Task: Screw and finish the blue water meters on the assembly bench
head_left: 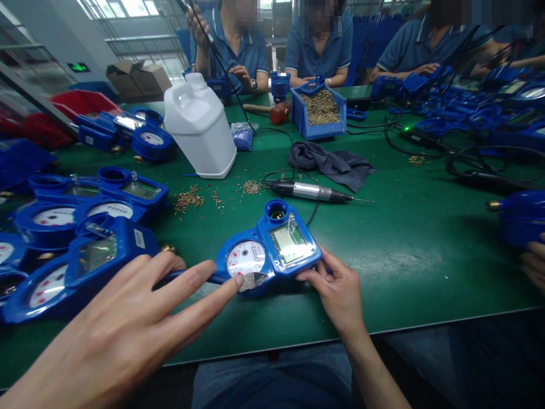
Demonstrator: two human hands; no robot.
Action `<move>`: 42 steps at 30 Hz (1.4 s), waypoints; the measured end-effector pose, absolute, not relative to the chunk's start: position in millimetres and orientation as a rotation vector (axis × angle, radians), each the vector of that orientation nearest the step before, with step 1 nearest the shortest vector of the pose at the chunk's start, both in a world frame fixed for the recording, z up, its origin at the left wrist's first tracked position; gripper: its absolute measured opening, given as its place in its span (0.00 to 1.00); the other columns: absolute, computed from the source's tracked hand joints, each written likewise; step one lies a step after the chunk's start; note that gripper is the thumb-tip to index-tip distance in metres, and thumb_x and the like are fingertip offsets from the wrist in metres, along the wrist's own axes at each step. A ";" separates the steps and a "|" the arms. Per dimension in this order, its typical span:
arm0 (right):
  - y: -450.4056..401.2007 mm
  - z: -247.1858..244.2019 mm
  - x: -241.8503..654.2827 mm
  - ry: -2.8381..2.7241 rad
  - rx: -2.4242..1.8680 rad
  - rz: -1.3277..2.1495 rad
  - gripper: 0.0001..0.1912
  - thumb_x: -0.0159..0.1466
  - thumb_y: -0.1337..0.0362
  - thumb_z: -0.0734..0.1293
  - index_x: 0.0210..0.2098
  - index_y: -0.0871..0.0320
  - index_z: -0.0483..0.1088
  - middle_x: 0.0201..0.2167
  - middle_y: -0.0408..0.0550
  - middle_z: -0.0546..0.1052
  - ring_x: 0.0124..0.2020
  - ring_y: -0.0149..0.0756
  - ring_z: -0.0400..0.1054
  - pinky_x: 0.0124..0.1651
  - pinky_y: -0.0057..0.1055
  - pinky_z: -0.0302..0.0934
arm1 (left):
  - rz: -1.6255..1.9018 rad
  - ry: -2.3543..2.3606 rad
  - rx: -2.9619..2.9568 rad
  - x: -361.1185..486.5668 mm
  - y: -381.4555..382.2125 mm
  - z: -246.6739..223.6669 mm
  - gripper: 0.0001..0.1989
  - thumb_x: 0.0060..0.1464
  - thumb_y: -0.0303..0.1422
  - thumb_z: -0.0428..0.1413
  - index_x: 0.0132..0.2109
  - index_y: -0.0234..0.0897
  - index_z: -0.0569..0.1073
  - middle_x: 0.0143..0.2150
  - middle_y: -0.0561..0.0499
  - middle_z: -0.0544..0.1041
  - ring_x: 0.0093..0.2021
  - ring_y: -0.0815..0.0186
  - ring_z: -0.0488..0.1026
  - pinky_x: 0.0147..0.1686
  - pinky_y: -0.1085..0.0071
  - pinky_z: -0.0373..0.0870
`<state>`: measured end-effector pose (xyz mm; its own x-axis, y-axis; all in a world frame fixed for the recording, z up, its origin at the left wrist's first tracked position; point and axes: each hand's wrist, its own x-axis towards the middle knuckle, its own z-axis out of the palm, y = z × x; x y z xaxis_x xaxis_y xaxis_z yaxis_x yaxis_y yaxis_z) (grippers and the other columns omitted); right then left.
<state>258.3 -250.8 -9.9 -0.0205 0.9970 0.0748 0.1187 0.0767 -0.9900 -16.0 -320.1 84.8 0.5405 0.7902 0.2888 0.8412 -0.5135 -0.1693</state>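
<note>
Lying left to right over the near middle of the green tabletop [417, 250], a blue meter [267, 253] has its long side running across, with the right end turned a bit to the far side. Its face looks up. A round white dial [246, 258] with red marks sits at the left end, and a square box with a shiny gray screen [292, 244] sits at the right end. A round cup [276, 210] sticks out at the far side. The shell is smooth, hard plastic.

The right hand [340, 287] has its grip pinching the near right corner of the box, thumb and fingers pressed on it. The left hand [123, 318] has its long fingers spread, and one fingertip touches the near edge by the dial. Its thumb is hidden, so I cannot tell if that grip pinches anything.

Just past the meter lies a thin black and silver screwdriver [309, 191], its tip pointing right. Beside it is a soft, crumpled dark cloth [327, 162]. Little gold screws [188, 200] are in loose heaps to the left. More blue meters [138, 238] crowd the left side. Farther off stand a smooth white jug [202, 130] and a blue bin [319, 130] full of tiny metal bits. Across the tabletop sit people in blue shirts [243, 57].
</note>
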 end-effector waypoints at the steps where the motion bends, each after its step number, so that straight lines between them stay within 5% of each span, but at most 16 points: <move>1: -250.8 -9.7 258.3 -1.347 -1.236 1.105 0.28 0.52 0.61 0.74 0.52 0.53 0.72 0.20 0.37 0.62 0.23 0.27 0.48 0.26 0.24 0.52 | -0.168 -1.350 -2.485 -13.4 -319.2 89.3 0.28 0.56 0.27 0.51 0.60 0.60 0.62 0.51 0.55 0.75 0.51 0.51 0.68 0.48 0.52 0.64; 6: -251.3 -9.0 258.2 -1.334 -1.241 1.121 0.29 0.52 0.60 0.74 0.53 0.55 0.71 0.21 0.38 0.63 0.23 0.27 0.47 0.25 0.25 0.52 | -0.045 -1.434 -2.565 2.7 -313.8 112.5 0.35 0.57 0.33 0.53 0.67 0.55 0.48 0.51 0.51 0.74 0.46 0.50 0.69 0.40 0.54 0.66; 13: -251.2 -6.9 257.9 -1.343 -1.217 1.142 0.29 0.53 0.61 0.74 0.54 0.52 0.71 0.19 0.35 0.54 0.22 0.26 0.44 0.24 0.25 0.47 | -0.085 -1.470 -2.597 3.5 -307.9 114.7 0.26 0.57 0.35 0.54 0.61 0.55 0.60 0.54 0.50 0.71 0.52 0.53 0.67 0.45 0.55 0.66; 23: -251.5 -6.4 258.9 -1.341 -1.205 1.142 0.28 0.53 0.62 0.74 0.53 0.51 0.71 0.19 0.35 0.54 0.22 0.26 0.44 0.24 0.24 0.48 | -0.009 -1.341 -2.550 6.3 -307.2 114.1 0.21 0.59 0.34 0.50 0.60 0.50 0.62 0.50 0.49 0.74 0.47 0.49 0.66 0.35 0.57 0.62; 30: -252.5 -8.0 258.2 -1.316 -1.207 1.166 0.28 0.53 0.60 0.74 0.53 0.53 0.71 0.20 0.37 0.61 0.22 0.28 0.47 0.26 0.25 0.56 | -0.156 -1.253 -2.607 -4.0 -301.0 106.5 0.19 0.58 0.32 0.51 0.57 0.49 0.66 0.46 0.51 0.75 0.42 0.57 0.66 0.32 0.64 0.59; 42: -251.2 -7.5 258.3 -1.319 -1.204 1.186 0.28 0.53 0.60 0.74 0.53 0.51 0.71 0.19 0.35 0.53 0.22 0.27 0.43 0.25 0.26 0.47 | -0.150 -1.303 -2.616 -1.7 -301.6 107.2 0.19 0.59 0.33 0.51 0.57 0.51 0.66 0.46 0.51 0.74 0.42 0.58 0.67 0.36 0.62 0.62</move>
<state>258.3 -251.2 -7.5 -0.0560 0.9977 0.0376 0.0680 0.0414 -0.9968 -1.7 -301.6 107.2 0.6025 0.7761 0.1859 0.7981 -0.5846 -0.1459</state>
